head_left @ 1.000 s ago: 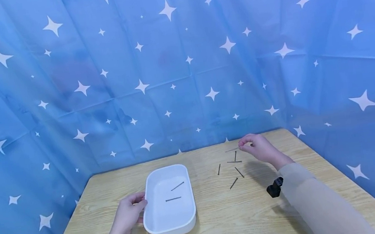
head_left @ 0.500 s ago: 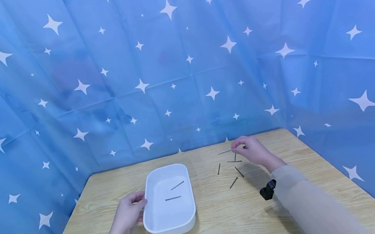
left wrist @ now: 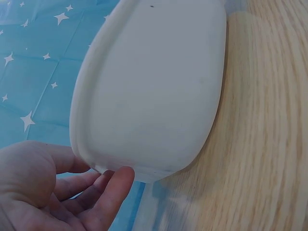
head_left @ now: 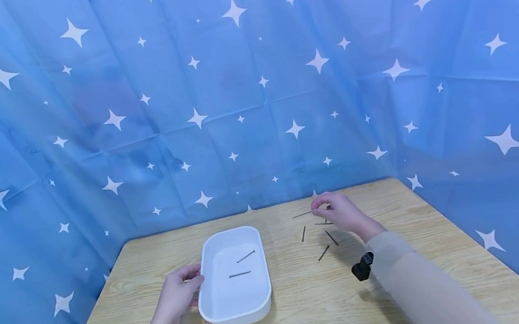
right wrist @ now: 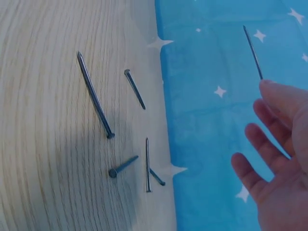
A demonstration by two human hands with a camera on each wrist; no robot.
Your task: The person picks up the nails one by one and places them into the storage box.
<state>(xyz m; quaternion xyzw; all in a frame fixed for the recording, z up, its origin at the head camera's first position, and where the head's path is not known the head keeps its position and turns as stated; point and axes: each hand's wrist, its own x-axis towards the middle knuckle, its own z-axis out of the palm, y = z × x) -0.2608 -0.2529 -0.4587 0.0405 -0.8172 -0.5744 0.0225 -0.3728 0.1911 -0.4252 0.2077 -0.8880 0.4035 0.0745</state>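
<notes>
**Nail Held Above Table, Tray Steadied**

The right hand (head_left: 338,211) pinches 1 nail (head_left: 302,214) clear of the table (head_left: 402,296), right of the white tray (head_left: 219,307). The left hand (head_left: 178,293) grips the tray's left rim. Only the right wrist view resolves the loose nails (right wrist: 94,96) lying near the far table edge. Only the head view shows 2 nails inside the tray.

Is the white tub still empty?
No, two nails already lie on the floor of the white tub, seen from the head camera.
</notes>
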